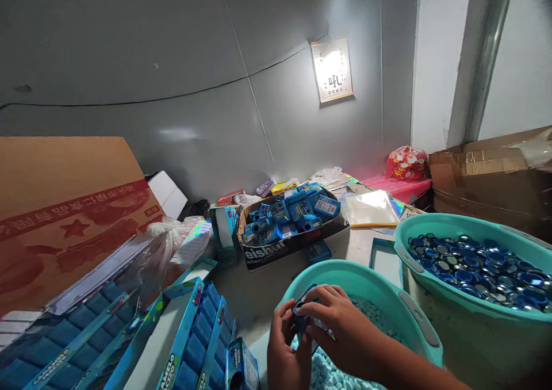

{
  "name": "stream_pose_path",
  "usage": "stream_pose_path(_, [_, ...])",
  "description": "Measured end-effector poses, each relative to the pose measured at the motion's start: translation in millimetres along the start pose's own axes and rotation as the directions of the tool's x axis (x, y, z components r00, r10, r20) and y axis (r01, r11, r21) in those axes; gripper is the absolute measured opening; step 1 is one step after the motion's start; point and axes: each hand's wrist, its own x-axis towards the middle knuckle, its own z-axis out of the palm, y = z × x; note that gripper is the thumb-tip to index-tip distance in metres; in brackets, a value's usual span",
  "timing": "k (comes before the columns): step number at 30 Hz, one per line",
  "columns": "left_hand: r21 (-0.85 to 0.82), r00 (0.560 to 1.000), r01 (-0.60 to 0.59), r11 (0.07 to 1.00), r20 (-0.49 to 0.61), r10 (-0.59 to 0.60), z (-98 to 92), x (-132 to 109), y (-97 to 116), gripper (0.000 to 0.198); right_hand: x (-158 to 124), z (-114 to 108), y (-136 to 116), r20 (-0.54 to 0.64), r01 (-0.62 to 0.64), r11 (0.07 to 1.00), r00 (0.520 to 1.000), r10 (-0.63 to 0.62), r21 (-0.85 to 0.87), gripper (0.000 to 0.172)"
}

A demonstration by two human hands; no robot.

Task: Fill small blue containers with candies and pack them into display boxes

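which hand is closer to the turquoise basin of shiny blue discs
Right: the right hand is left of the turquoise basin, apart from it; the left hand is farther left, beyond the right hand.

Over the left side of the turquoise tub point(366, 278), the left hand point(287, 347) points upward, fingers curled, close to the right hand point(334, 318), whose fingers bend inward and bare forearm slants across the tub.
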Motion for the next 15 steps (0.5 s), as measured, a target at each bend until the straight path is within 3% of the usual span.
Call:
stream_pose_path(6, [-0.039, 0.999, 0.015, 0.999, -0.041, -0.017, 3.9, 3, -3, 0.053, 2, 0, -1, 0.028, -0.067, 0.998, 0.997, 0.068, -0.02, 0.03])
stream_pose_path(10, [-0.036, 0.998, -0.001, 0.999, -0.064, -0.002, 8.4, 1, -8, 0.053, 0, 4, 3, 0.026, -0.106, 0.994, 0.994, 0.107, -0.029, 0.038])
stream_pose_path(13, [0.018, 0.991, -0.033, 0.999, -0.131, 0.035, 1.8, 0, -2, 0.043, 0, 10, 11, -0.071, -0.133, 0.991, 0.989, 0.133, 0.002, 0.043])
stream_pose_path(15, [0.151, 0.99, -0.096, 0.984, -0.09, 0.11, -10.0, 5, 16, 0.031, 1, 12, 15, -0.169, -0.145, 0.989, 0.974, 0.149, 0.033, 0.043])
